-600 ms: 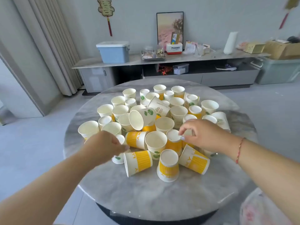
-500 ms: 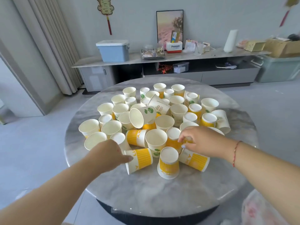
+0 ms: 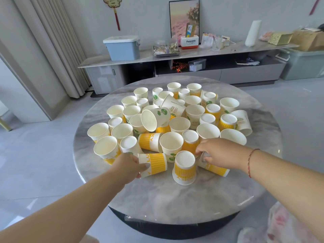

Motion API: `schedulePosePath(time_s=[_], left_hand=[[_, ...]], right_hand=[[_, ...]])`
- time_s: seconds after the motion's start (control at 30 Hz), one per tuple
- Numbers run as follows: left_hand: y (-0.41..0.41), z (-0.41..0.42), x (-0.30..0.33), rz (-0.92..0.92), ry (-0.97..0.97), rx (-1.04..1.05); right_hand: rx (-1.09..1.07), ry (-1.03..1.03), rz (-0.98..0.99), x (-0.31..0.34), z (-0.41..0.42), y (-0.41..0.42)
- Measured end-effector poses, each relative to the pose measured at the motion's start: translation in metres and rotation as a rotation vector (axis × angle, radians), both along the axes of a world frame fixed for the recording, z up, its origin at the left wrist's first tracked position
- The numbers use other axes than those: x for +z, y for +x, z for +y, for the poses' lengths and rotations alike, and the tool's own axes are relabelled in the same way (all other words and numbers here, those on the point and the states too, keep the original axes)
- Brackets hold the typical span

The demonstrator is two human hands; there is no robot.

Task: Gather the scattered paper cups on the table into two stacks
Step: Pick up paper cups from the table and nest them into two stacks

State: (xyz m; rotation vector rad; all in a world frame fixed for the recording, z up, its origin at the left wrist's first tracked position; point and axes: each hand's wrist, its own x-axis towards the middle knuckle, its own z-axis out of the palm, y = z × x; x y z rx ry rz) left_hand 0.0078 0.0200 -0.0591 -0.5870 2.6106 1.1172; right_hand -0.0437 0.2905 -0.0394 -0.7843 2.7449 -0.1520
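Several paper cups, white with yellow ribbed bands or green leaf prints, lie scattered on a round grey marble table [image 3: 157,204]; some stand upright, some upside down, some on their sides. My left hand [image 3: 128,166] grips the open end of a yellow-banded cup [image 3: 155,163] lying on its side at the front left. My right hand [image 3: 221,153] reaches down onto another yellow-banded cup on its side [image 3: 216,170], its fingers curled round the cup's mouth end. An upside-down yellow-banded cup [image 3: 185,168] stands between the two hands.
Behind the table runs a low grey cabinet [image 3: 175,74] carrying a blue lidded box [image 3: 122,48], a framed picture [image 3: 184,16] and small items. A plastic bag [image 3: 287,227] lies at the lower right. Grey floor surrounds the table, curtains hang at the left.
Both hands have moved down and nearer to me. The left hand now holds the lying cup at the front left; the right hand has dropped onto the lying cup at the front right.
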Motion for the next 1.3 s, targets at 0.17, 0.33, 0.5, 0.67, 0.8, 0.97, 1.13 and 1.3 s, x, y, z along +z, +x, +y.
schedulePosePath(time_s=[0.17,0.33,0.5,0.67,0.8,0.97,1.13,1.3], left_hand=[[0.007,-0.002,0.02,0.1,-0.301,-0.254],[0.022,0.006,0.043,0.243,-0.639,-0.454],[0.025,0.018,0.036,0.211,-0.769,-0.572],[0.023,0.015,0.036,0.263,-0.614,-0.525],[0.007,0.01,0.046,0.449,-0.392,-0.316],[-0.032,0.013,0.055,0.536,-0.186,-0.026],[-0.064,0.025,0.05,0.508,-0.21,0.004],[-0.081,0.03,0.038,0.491,-0.232,-0.035]], right_hand=[[-0.04,0.009,-0.019,0.021,0.011,0.007],[-0.11,-0.095,-0.017,0.049,0.024,0.017],[-0.134,-0.053,-0.161,0.048,0.028,0.017],[-0.192,-0.096,-0.239,0.051,0.035,0.014],[-0.293,-0.319,-0.08,0.06,0.033,0.0],[-0.304,-0.491,0.148,0.063,-0.001,-0.032],[-0.204,-0.451,0.291,0.063,-0.048,-0.105],[-0.093,-0.157,0.22,0.062,-0.09,-0.172]])
